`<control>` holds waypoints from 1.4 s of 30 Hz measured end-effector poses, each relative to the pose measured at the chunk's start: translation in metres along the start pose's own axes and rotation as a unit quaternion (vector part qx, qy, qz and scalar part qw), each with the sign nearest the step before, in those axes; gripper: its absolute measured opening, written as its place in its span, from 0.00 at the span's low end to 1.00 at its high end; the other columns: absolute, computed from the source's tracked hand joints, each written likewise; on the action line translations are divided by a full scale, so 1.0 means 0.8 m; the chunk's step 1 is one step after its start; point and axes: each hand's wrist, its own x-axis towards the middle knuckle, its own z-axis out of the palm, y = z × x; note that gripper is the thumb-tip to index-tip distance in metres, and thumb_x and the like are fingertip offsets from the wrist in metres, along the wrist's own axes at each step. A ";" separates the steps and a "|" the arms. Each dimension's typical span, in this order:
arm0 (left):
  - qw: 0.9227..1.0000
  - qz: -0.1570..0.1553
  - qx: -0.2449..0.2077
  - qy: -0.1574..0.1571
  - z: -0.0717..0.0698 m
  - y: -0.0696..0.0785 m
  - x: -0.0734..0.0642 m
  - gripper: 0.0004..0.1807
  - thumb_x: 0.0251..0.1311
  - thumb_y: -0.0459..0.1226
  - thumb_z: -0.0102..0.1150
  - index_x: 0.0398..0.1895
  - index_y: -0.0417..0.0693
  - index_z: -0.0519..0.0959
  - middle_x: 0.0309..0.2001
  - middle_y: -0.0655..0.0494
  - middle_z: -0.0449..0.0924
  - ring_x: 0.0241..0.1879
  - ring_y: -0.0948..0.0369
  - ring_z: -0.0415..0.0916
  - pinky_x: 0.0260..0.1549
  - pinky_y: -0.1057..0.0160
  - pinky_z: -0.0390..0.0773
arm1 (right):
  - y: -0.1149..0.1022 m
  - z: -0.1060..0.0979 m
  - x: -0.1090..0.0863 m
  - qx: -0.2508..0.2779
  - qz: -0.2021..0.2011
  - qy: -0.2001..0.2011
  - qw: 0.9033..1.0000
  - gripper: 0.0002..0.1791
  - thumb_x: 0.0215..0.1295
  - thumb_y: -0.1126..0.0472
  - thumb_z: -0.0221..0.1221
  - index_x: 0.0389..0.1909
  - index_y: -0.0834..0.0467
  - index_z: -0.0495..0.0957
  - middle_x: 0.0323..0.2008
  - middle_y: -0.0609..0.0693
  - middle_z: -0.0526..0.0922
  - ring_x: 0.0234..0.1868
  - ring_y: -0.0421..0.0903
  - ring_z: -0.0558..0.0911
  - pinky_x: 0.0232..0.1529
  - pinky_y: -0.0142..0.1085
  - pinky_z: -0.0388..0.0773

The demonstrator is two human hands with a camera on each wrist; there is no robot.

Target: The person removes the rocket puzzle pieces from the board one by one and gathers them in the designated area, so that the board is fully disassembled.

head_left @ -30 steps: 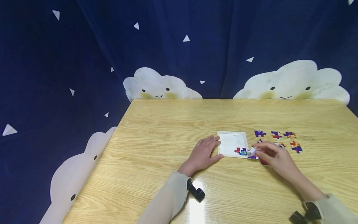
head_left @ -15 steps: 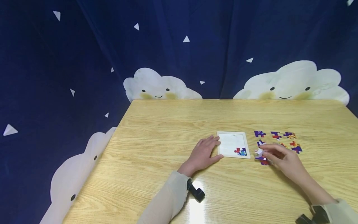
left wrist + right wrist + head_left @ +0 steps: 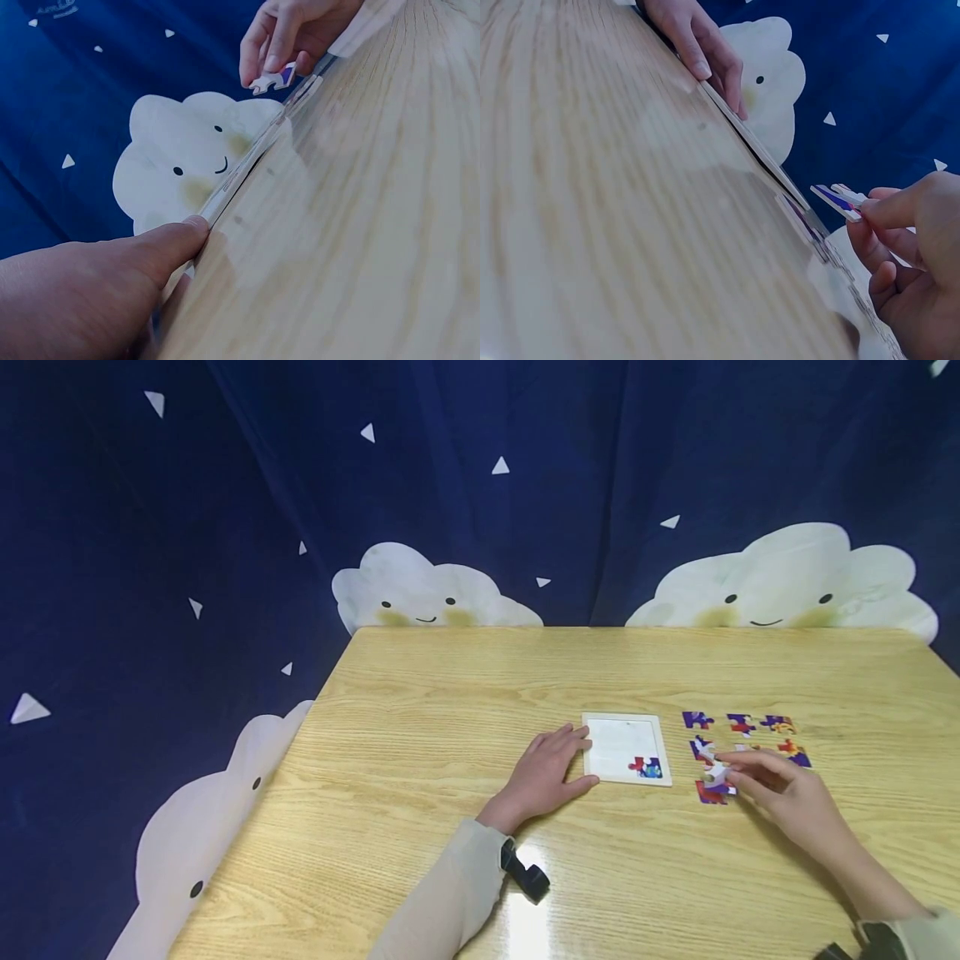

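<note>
A purple-and-white puzzle piece is pinched between the thumb and fingers of my right hand, held just above other loose pieces. In the right wrist view that puzzle piece is tilted and off the table. My left hand rests at the left side of a white puzzle tray, fingers spread along its edge and thumb near the lower corner. Joined red and blue puzzle pieces lie in the tray's lower right corner.
Loose puzzle pieces lie in rough rows right of the tray, among them a purple one, an orange-and-purple one and a red one. Behind the wooden table hangs a dark blue curtain with clouds.
My right hand has carried the puzzle piece rightward, from the tray's lower right edge to over the loose pieces. My left hand and the tray stay put.
</note>
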 end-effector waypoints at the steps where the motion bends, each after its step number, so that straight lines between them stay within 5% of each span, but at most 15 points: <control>1: 1.000 0.000 0.001 0.000 0.000 0.000 0.000 0.31 0.68 0.59 0.48 0.69 0.55 0.66 0.77 0.63 0.56 0.78 0.61 0.50 0.76 0.56 0.53 | 0.001 -0.002 -0.001 -0.003 0.003 -0.001 1.000 0.15 0.63 0.64 0.64 0.51 0.62 0.81 0.42 0.15 0.76 0.38 0.17 0.76 0.36 0.14 0.74; 20: 1.000 0.001 -0.003 -0.002 0.000 -0.001 0.000 0.32 0.68 0.58 0.48 0.70 0.55 0.66 0.77 0.63 0.55 0.78 0.61 0.49 0.76 0.55 0.52 | 0.019 -0.030 -0.014 -0.027 0.064 -0.003 0.998 0.16 0.66 0.57 0.62 0.52 0.58 0.81 0.42 0.10 0.72 0.40 0.10 0.71 0.37 0.10 0.71; 42: 1.000 0.002 -0.001 0.000 0.001 -0.001 0.000 0.32 0.68 0.59 0.48 0.70 0.55 0.66 0.77 0.63 0.55 0.78 0.61 0.49 0.76 0.55 0.52 | 0.037 -0.039 -0.014 -0.053 0.039 0.021 0.998 0.11 0.64 0.63 0.64 0.46 0.59 0.83 0.40 0.10 0.72 0.38 0.09 0.71 0.35 0.09 0.70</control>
